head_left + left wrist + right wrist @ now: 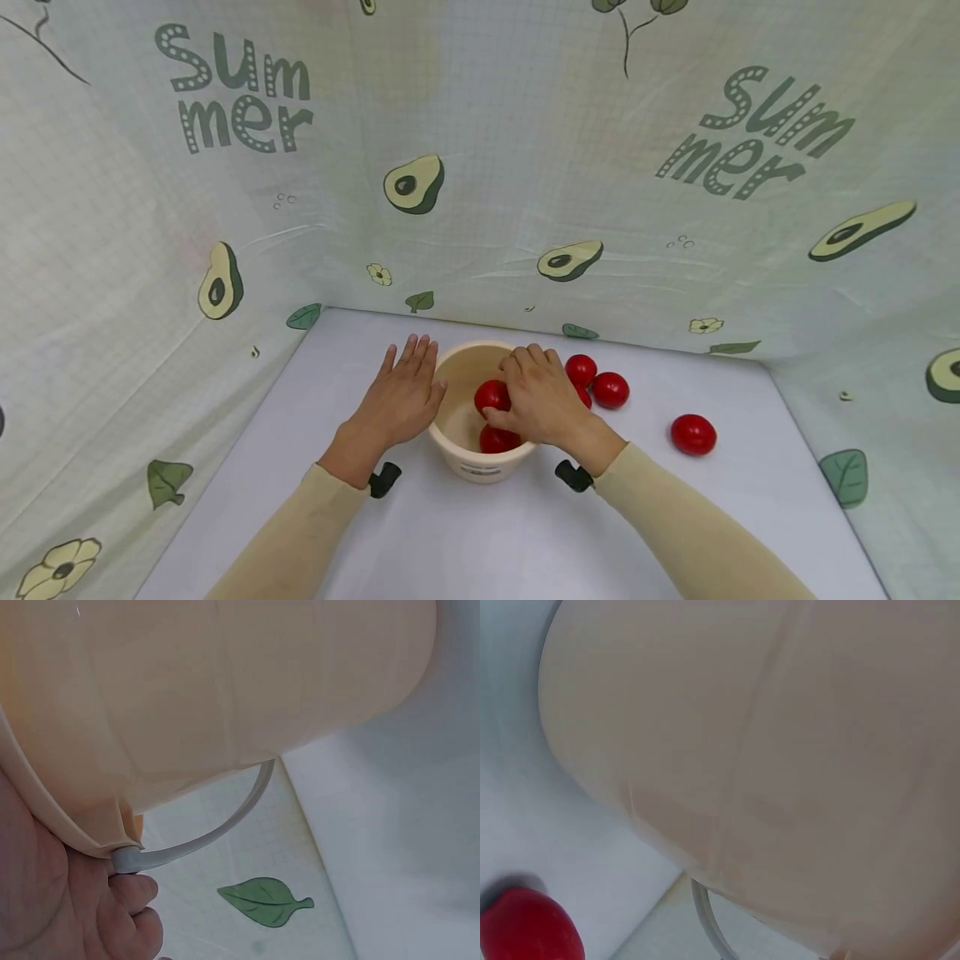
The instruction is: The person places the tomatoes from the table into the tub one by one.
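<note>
A flat white desk [480, 542] carries a round cream plastic bucket [480, 477]. At the bucket's left rim lies the left hand [401, 400], fingers straight. Over its right rim, the right hand [543, 400] pinches a glossy red rounded tomato [491, 396] in the bucket's mouth. Another tomato [497, 440] lies inside; four more tomatoes [611, 390] lie right of the bucket, one well apart.

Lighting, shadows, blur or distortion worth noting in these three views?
Head: bright, fairly even light; avocado print at right looks stretched. Left wrist: dimmer, bucket in shade, leaf print reasonably sharp. Right wrist: also dim, bucket looks soft, dark shadow beside the red object, no strong glare.
</note>
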